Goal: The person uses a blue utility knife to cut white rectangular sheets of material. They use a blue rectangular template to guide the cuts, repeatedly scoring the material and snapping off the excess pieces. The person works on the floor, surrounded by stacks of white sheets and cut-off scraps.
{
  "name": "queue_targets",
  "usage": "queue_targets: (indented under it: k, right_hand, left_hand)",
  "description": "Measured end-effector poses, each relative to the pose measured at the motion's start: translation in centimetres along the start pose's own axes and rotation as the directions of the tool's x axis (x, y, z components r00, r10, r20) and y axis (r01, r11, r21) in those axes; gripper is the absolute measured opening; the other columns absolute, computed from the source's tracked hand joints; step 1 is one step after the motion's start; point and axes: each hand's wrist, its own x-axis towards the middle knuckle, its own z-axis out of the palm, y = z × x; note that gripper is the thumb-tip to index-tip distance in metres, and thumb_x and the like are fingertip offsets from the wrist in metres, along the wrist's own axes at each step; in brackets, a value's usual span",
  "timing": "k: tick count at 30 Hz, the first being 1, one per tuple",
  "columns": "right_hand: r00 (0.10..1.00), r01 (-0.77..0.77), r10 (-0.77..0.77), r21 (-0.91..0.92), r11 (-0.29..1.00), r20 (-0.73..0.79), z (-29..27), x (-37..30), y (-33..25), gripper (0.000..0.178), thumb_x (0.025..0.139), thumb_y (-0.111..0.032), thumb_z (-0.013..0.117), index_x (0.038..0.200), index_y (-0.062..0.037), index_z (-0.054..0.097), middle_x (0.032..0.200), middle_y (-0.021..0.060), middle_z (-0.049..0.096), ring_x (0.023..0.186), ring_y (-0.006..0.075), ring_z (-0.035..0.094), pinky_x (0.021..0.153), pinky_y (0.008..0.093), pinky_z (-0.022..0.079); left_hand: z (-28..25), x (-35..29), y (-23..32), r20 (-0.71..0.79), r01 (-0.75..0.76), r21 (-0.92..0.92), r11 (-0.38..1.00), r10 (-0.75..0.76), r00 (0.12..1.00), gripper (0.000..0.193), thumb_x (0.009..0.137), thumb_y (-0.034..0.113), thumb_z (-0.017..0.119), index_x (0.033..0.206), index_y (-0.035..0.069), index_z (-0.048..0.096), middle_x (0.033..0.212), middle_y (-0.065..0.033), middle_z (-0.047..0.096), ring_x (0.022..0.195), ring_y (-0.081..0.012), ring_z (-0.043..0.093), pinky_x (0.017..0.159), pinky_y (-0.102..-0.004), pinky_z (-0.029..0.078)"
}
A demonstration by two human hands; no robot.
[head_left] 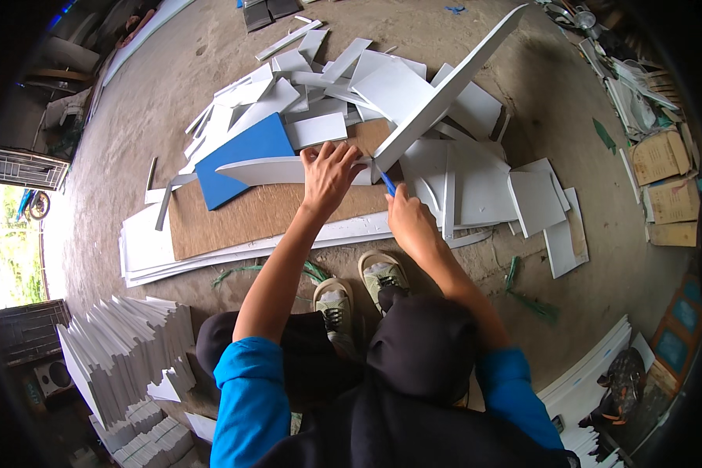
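Note:
My left hand point(330, 178) is closed, fingers bent over a curved white board strip point(269, 171), pressing on it near its right end. In my right hand point(413, 225) is a slim blue cutter knife point(388, 184), its tip at the right end of that strip. A longer white strip point(452, 90) meets this spot and slants up to the far right. Beneath the curved strip are a blue board piece point(246, 148) and a brown wooden board point(210, 228), which lies on stacked white sheets point(144, 246).
White offcuts point(320, 86) are heaped beyond the wooden board, with more white pieces point(534, 203) at right. Stacks of white panels point(125, 343) stand near left. Cardboard boxes point(663, 160) line the right side. Green strands point(526, 300) lie on the floor by my shoes point(335, 312).

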Motion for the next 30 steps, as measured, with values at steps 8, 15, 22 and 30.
queue_targets:
  k: [8, 15, 22, 30]
  right_hand:
    - [0.998, -0.019, 0.018, 0.017, 1.0, 0.067, 9.0, 2.9, 5.6, 0.027, 0.089, -0.022, 0.042, 0.092, 0.0039, 0.045, 0.067, 0.0226, 0.06, 0.066, 0.0364, 0.062, 0.055, 0.0417, 0.051]
    - [0.998, -0.02, 0.023, -0.05, 0.999, 0.059, 9.9, 2.8, 4.3, 0.023, 0.088, -0.021, 0.044, 0.087, 0.0017, 0.044, 0.068, 0.0205, 0.06, 0.065, 0.0351, 0.063, 0.054, 0.041, 0.052]
    - [0.992, -0.086, 0.087, -0.013, 0.996, 0.089, 12.2, 3.7, 4.5, 0.023, 0.088, -0.021, 0.045, 0.087, 0.0017, 0.043, 0.07, 0.0214, 0.061, 0.065, 0.0341, 0.063, 0.053, 0.0417, 0.052]
    - [0.979, -0.111, 0.105, 0.024, 0.994, 0.172, 13.2, 3.1, 4.5, 0.029, 0.086, -0.022, 0.049, 0.098, 0.0042, 0.048, 0.084, 0.0254, 0.06, 0.077, 0.0363, 0.062, 0.065, 0.0439, 0.051]
  left_hand:
    - [0.5, -0.2, 1.2, 0.018, -0.015, 0.012, 1.0, 0.015, 1.0, 0.024, 0.075, 0.029, 0.062, 0.093, 0.015, 0.054, 0.088, 0.0028, 0.053, 0.088, -0.0174, 0.049, 0.079, -0.044, 0.03]
    - [0.3, 0.4, -0.3, -0.048, 0.024, -0.019, 1.0, -0.025, 0.999, 0.027, 0.072, 0.029, 0.065, 0.091, 0.014, 0.054, 0.086, 0.0034, 0.054, 0.088, -0.0173, 0.049, 0.081, -0.0447, 0.03]
    - [0.4, -0.2, 0.4, -0.003, 0.048, -0.03, 0.998, -0.048, 0.999, 0.03, 0.069, 0.029, 0.067, 0.093, 0.015, 0.054, 0.084, 0.0037, 0.054, 0.086, -0.0167, 0.05, 0.082, -0.0448, 0.03]
    - [0.5, -0.6, -0.2, -0.029, 0.085, 0.03, 0.996, -0.084, 0.996, 0.037, 0.069, 0.028, 0.068, 0.099, 0.014, 0.054, 0.092, 0.0026, 0.056, 0.09, -0.018, 0.05, 0.082, -0.045, 0.031]
